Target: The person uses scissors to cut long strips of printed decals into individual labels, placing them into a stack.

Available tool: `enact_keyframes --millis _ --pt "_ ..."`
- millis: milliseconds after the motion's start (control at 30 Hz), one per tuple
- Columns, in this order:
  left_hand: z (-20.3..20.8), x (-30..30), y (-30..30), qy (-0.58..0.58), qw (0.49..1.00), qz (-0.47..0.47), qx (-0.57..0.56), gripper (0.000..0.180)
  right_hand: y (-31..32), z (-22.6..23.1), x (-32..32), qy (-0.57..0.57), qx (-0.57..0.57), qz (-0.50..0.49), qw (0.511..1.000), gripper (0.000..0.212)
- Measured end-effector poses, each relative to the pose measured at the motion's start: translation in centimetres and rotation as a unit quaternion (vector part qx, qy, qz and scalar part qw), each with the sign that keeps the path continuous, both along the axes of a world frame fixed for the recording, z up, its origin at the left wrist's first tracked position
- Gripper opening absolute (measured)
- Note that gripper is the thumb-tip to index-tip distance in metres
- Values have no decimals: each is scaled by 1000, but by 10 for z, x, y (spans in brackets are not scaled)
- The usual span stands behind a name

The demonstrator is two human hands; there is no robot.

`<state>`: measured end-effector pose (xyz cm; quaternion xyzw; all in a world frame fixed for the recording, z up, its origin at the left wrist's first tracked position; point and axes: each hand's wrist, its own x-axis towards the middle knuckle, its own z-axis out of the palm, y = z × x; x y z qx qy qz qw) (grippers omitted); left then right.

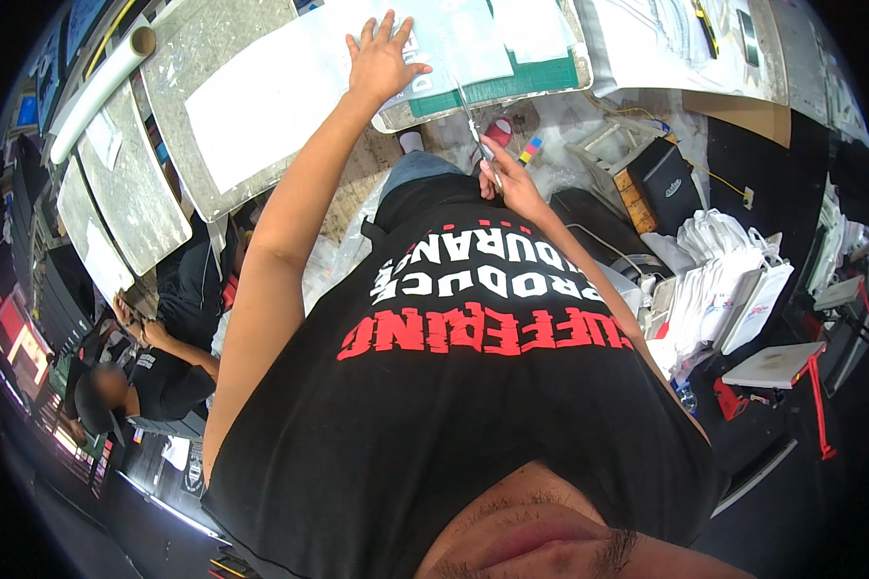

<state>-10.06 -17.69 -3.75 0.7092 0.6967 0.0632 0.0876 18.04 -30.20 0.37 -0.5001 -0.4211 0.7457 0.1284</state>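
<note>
My left hand [386, 60] lies flat with its fingers spread on a pale blue-white sheet [473, 43] with printed lettering. My right hand [514, 183] is closed around the handles of a pair of scissors [471, 118], close to my body. The blades point away from me, and their tips reach the near edge of the sheet. Whether the blades are parted is hard to make out. Under the sheet a green cutting mat [541, 79] shows, lying on the worktable.
A white sheet [246, 130] extends left over grey boards, beside a long white roll [101, 96]. At right stand a black box [668, 183] and stacked white bags [710, 280]. A co-worker [159, 381] sits at left. A phone-like object [747, 39] lies far right.
</note>
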Motion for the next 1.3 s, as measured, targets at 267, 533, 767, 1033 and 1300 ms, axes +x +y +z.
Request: enact_keyframes --millis 267,533,767,1033,1300 --pt "6 6 1 0 1000 16 2 88 0 -1 1 29 -26 -22 999 53" --pt "15 5 7 -11 999 -13 -30 89 -5 -12 -5 27 16 -23 999 53" --pt "16 8 5 -6 999 2 -35 89 -6 -21 -10 23 40 -17 999 54" --pt "14 8 6 -12 999 10 -35 90 -8 -19 -12 61 -11 -55 997 54" --pt "13 6 5 -20 999 3 -29 91 -10 -20 -15 38 -7 -65 997 55"
